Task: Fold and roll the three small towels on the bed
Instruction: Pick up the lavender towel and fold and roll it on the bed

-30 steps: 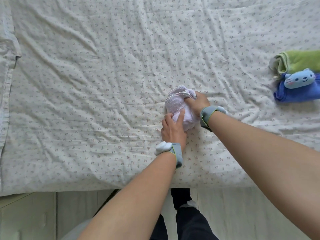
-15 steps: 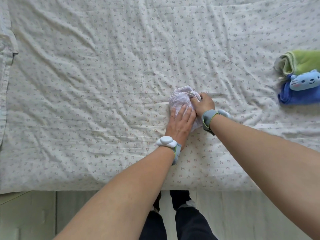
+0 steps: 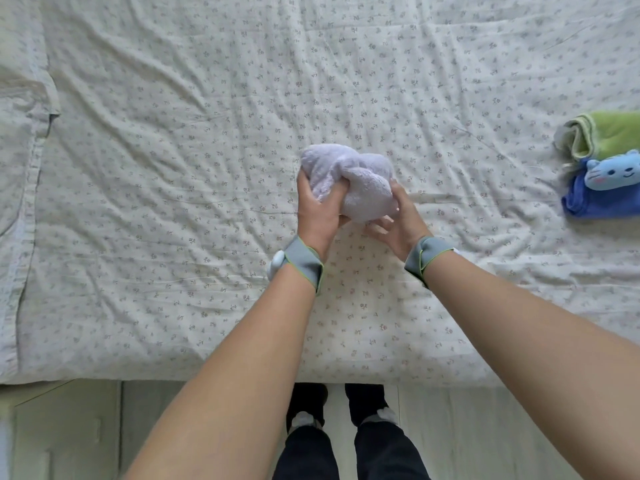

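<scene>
**Both hands gripped the pale towel at the middle of the bed**

A bed (image 3: 173, 202) covered in a wrinkled, small-flowered white sheet filled most of the frame, with pale floor boards (image 3: 86, 427) running along the bottom edge. At the centre of the frame, a bundled lilac towel (image 3: 349, 174) sat between 2 hands. The left hand (image 3: 317, 209) clasped its left side, thumb pressed into the cloth and fingers curled round the far edge. The right hand (image 3: 398, 216) cupped its right and lower side, fingers bent against the bundle. Whether the bundle touched the sheet could not be told.

Each wrist wore a grey band (image 3: 304, 263) edged in green.

At the right edge of the frame lay a rolled green towel (image 3: 602, 133), and just below it, touching, a blue towel (image 3: 595, 202) bearing a light-blue cat face (image 3: 613, 173). Both sat well apart from the hands.

Dark trouser legs (image 3: 346, 452) showed at bottom centre.
</scene>
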`<state>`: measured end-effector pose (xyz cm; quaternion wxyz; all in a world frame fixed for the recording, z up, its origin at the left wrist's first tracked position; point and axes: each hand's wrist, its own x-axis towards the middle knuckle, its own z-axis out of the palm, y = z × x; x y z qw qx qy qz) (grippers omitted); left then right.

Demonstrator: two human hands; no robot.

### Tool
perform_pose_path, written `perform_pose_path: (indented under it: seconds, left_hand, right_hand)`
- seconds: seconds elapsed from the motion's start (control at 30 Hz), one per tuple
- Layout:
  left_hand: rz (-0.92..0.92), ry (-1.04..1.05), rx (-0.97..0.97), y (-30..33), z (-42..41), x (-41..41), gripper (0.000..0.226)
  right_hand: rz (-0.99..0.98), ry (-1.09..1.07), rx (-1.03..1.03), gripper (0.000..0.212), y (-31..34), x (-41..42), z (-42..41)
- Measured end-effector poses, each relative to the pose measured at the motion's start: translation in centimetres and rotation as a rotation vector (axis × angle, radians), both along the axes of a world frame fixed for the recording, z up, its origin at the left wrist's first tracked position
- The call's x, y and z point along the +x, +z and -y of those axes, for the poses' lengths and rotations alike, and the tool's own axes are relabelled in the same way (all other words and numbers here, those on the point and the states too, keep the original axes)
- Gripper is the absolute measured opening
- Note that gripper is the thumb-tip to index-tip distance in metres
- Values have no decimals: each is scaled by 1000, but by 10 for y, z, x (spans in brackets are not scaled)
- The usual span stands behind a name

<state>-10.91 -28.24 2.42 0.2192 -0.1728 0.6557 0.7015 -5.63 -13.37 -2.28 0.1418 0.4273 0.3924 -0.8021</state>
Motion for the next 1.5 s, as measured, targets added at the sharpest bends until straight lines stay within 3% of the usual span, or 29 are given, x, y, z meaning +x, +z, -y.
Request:
perform_pose_path:
  seconds: [0.1,0.23,0.33,0.47,0.53,0.8,0.9,1.0,1.07,1.17,1.23,1.5]
  left_hand:
    - [85,-9,132,1,23,-4,88]
    - [87,-21,60,3,46,-7,46]
    - [56,-124,-74,15,61,-8,39]
    - [-104,-368,-378,16,80,-9,56]
    - [-140,-406,-425,15,84,-7,62]
    - [36,-575,-707,-28,117,19,38]
    - [46,-625,-724,-38,128,33,28]
    - [-45,-733,-770,-38,128,42,51]
    - [-126,-825,-790,-40,127,45,70]
    - [-133,-903,-786,-34,123,54,73]
    - [-141,-893,-769,-33,123,60,69]
    - [-201,-889,-660,-31,131,61,24]
  right_hand:
    - [-86,-62,-96,71,11,-10,19]
    - [-114,-69,-80,57,21,-17,31]
    - [-143,-29,-65,51,28,-20,32]
    - [-127,97,235,51,41,-21,35]
    - [-89,150,384,44,44,-19,37]
    - [170,677,851,64,19,5,48]
    - [20,722,1007,87,11,25,51]
    - [-328,859,1235,83,10,33,57]
    - [-427,1020,1321,87,10,31,64]
    - [-355,1327,1433,105,9,25,71]
    - [-306,1433,1465,99,8,23,73]
    - [-353,1495,1494,73,9,37,63]
